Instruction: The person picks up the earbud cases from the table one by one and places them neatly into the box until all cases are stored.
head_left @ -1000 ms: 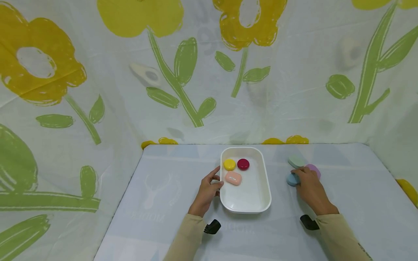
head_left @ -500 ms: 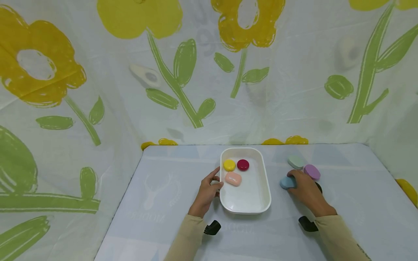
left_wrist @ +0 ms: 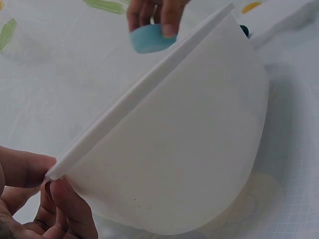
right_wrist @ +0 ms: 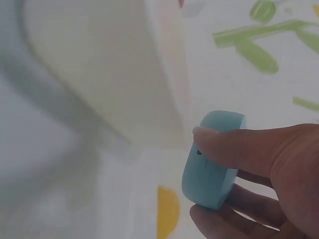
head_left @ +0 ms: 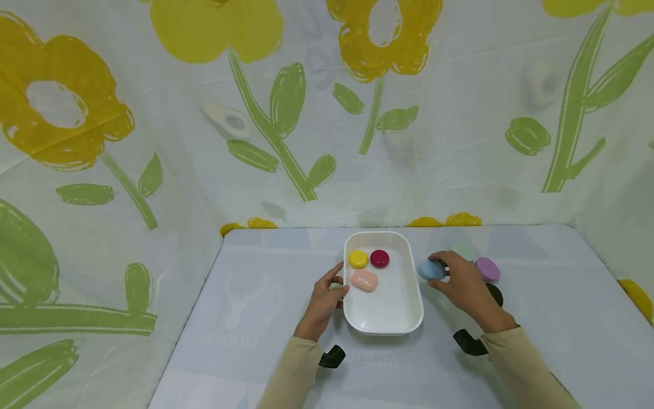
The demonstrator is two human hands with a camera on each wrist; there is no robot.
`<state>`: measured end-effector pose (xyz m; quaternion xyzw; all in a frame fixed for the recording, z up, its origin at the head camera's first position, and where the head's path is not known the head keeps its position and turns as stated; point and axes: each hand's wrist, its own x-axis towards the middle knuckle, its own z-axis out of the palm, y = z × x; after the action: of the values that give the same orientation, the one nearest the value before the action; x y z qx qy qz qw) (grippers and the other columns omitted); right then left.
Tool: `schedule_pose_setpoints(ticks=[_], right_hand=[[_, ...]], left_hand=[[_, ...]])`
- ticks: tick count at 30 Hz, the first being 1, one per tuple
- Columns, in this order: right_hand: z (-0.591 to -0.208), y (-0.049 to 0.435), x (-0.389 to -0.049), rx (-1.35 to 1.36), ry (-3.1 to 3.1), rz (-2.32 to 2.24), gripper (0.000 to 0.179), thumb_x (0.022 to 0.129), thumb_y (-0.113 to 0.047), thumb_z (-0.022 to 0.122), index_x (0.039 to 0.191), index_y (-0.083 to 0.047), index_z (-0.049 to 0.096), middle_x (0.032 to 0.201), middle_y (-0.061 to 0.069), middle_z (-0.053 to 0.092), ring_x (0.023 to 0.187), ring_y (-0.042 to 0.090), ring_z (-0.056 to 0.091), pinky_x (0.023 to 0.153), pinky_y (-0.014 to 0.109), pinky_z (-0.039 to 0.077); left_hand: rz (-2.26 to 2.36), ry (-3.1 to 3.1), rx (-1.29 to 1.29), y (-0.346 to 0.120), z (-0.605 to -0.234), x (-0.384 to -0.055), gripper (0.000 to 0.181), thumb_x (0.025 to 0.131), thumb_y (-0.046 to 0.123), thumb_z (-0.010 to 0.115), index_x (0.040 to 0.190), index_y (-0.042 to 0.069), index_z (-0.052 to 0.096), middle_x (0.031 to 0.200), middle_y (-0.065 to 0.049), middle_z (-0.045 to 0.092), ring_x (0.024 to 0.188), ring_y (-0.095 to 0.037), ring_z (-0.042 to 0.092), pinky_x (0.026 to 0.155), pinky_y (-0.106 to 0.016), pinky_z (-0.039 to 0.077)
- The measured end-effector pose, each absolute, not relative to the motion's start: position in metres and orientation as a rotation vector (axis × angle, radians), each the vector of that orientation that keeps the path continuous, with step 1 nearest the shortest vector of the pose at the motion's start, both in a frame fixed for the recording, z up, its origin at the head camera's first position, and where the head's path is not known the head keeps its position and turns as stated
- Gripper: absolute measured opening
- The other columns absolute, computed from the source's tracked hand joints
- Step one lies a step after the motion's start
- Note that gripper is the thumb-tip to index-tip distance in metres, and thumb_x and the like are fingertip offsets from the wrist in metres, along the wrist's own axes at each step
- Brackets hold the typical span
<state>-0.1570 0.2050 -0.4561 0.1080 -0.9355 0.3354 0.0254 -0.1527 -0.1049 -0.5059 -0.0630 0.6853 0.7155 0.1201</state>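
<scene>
A white rectangular tub (head_left: 403, 318) stands on the table, holding a yellow soap (head_left: 358, 259), a dark red soap (head_left: 380, 259) and a pink soap (head_left: 365, 280). My left hand (head_left: 323, 296) pinches its left rim between thumb and fingers; the left wrist view shows this grip on the rim (left_wrist: 114, 112). Just off the tub's right wall, my right hand (head_left: 466, 287) holds a light blue soap (head_left: 431, 270) between thumb and fingers. In the right wrist view the thumb lies across the blue soap (right_wrist: 212, 162), clear of the table.
Beyond the right hand lie a pale green soap (head_left: 462, 250), partly hidden, and a purple soap (head_left: 487, 269). A dark round piece (head_left: 494, 294) shows partly behind the right wrist. A flower-print curtain (head_left: 327, 113) closes off the table's back and sides.
My right hand has drawn the blue soap away from the green and purple ones, leftward and up towards the tub. The left hand stays at the rim.
</scene>
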Motion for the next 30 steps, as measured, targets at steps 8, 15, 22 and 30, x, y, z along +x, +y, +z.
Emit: schedule_pose_setpoints(ticks=[8,15,22,30], right_hand=[[-0.441,0.169,-0.163,0.39,-2.932,1.118,0.052,0.086,0.001,0.086,0.132,0.005,0.062,0.13,0.024,0.064,0.114,0.043,0.065,0.098,0.059,0.056],[-0.438,0.141,-0.165,0.492,-2.962,1.115,0.049,0.085,0.0,0.086,0.129,0.002,0.064,0.125,0.02,0.065,0.11,0.038,0.066,0.099,0.056,0.057],[-0.444,0.124,-0.169,0.636,-2.958,1.106,0.045,0.083,0.003,0.088,0.123,0.003,0.066,0.119,0.016,0.068,0.109,0.035,0.067,0.101,0.055,0.056],[-0.45,0.108,-0.172,0.723,-3.019,1.057,0.044,0.081,0.001,0.09,0.119,0.0,0.069,0.116,0.01,0.069,0.107,0.03,0.064,0.102,0.053,0.056]], left_hand=[[2.08,2.004,-0.206,-0.105,-0.506,-0.152,0.064,0.102,-0.001,0.062,0.162,0.011,0.045,0.115,-0.008,0.046,0.072,-0.014,0.046,0.06,-0.026,0.046],[2.074,2.002,-0.198,-0.105,-0.506,-0.153,0.063,0.102,0.0,0.062,0.162,0.012,0.045,0.115,-0.008,0.046,0.072,-0.015,0.046,0.061,-0.026,0.046],[2.077,1.993,-0.197,-0.105,-0.506,-0.154,0.063,0.101,0.0,0.062,0.161,0.013,0.047,0.115,-0.008,0.046,0.071,-0.014,0.047,0.06,-0.025,0.046],[2.084,1.999,-0.175,-0.106,-0.506,-0.154,0.063,0.1,0.0,0.063,0.161,0.011,0.047,0.114,-0.008,0.047,0.077,-0.016,0.047,0.061,-0.025,0.048]])
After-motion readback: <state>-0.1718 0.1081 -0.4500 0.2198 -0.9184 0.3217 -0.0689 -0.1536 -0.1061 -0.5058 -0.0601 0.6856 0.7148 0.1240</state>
